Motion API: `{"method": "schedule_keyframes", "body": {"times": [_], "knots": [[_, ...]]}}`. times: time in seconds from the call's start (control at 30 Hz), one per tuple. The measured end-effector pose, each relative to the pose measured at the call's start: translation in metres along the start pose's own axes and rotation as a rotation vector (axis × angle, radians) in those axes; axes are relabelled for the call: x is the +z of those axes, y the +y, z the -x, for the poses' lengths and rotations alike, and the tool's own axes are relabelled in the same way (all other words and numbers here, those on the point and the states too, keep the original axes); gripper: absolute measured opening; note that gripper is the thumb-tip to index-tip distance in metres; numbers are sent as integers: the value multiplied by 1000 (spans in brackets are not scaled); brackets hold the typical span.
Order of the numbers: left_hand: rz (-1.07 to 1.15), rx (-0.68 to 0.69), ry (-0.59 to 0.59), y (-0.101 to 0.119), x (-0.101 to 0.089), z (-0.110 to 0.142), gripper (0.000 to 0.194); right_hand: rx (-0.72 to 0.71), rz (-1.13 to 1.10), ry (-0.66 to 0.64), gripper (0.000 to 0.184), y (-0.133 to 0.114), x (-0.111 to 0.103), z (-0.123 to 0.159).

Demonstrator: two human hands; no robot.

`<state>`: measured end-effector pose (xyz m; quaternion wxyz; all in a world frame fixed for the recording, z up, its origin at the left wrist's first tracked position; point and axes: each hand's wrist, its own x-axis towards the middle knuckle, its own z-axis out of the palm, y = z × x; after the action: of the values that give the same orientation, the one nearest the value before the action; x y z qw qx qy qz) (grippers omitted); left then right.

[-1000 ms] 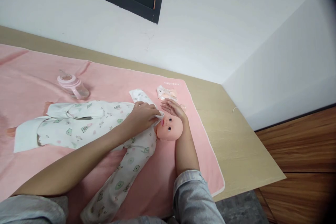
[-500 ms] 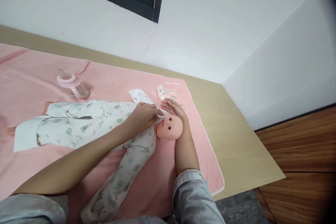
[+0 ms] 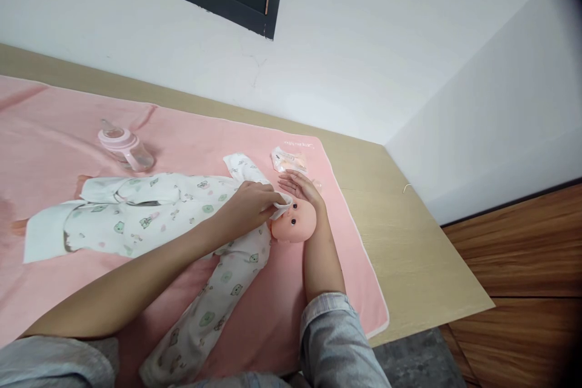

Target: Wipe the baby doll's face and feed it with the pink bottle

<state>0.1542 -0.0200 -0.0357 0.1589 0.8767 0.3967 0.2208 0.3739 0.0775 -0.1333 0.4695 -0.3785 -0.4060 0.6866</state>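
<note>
A baby doll [image 3: 295, 223] lies on its back, its head toward the right, dressed in a white printed sleepsuit [image 3: 150, 212]. Pinched in my left hand [image 3: 252, 203] is a small folded white cloth [image 3: 282, 205], which is over the doll's mouth area. My left forearm passes across the doll's chest. On the far side of the head rests my right hand [image 3: 300, 187], fingers stretched out and palm up beside it. My right forearm curves round the crown of the head. The doll's hands and part of its face are hidden.
A pink baby bottle [image 3: 125, 147] with handles lies on the pink mat [image 3: 191, 133], beyond the doll's legs. Past my right hand is a small clear-and-white packet [image 3: 288, 159]. The wooden tabletop [image 3: 377, 206] meets a white wall at the back; its right corner juts out.
My left hand has shifted slightly to the right with the white cloth, which now covers more of the doll's mouth. My right hand and the doll have stayed in place.
</note>
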Motion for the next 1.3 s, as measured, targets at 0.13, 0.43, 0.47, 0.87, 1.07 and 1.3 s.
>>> {"method": "schedule_keyframes", "body": {"times": [0.13, 0.43, 0.47, 0.87, 1.07, 1.3], "knots": [[-17, 7, 9, -1, 3, 0, 30, -6, -10, -14, 27, 3, -2, -3], [-5, 7, 93, -30, -36, -1, 36, -142, 197, -136, 36, -40, -1, 17], [-22, -7, 118, -35, -42, 0, 36, -198, 268, -176, 33, -53, 6, 26], [-86, -63, 134, -51, -61, 8, 41, -570, 1417, -209, 26, -84, 130, 82], [-117, -178, 163, -65, -75, 11, 38, -521, 1320, -100, 22, -92, 118, 84], [-123, -415, 398, -92, -124, 43, 37, -404, 1175, 249, 17, -95, 62, 67]]}}
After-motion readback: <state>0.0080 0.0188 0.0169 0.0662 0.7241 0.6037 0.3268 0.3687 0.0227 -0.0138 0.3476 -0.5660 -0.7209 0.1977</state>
